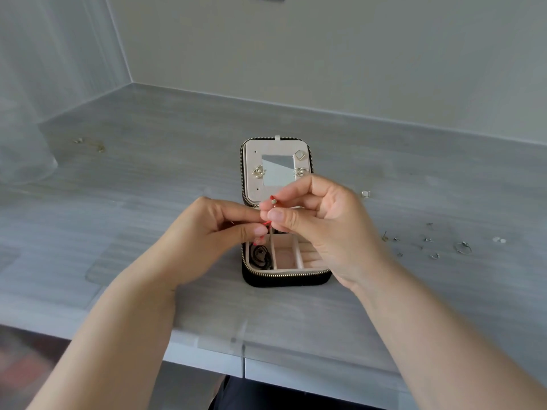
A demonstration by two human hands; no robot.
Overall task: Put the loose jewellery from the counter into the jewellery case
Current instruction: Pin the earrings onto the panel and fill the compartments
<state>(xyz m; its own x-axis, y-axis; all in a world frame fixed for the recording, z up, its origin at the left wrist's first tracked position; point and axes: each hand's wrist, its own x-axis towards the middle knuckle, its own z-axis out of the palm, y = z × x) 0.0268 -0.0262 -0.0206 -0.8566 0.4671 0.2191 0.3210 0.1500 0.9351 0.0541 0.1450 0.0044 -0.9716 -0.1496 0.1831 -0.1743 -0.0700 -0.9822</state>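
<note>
While one case [284,280] lies open, left hand [213,229] and right hand [321,223] pinch one red cord [267,222]

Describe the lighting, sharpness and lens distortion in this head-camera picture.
Head view: soft, even light, faint shadows; wide-angle lens tilts the wall corner; the mirror reflects pale, no glare; the loose earrings at right blur; the pinched red cord is fairly sharp.

single head view, looking forward and down, close over counter [148,202], wall corner behind.

Both hands [266,220] on red cord [267,222], over open case [284,275]
</note>
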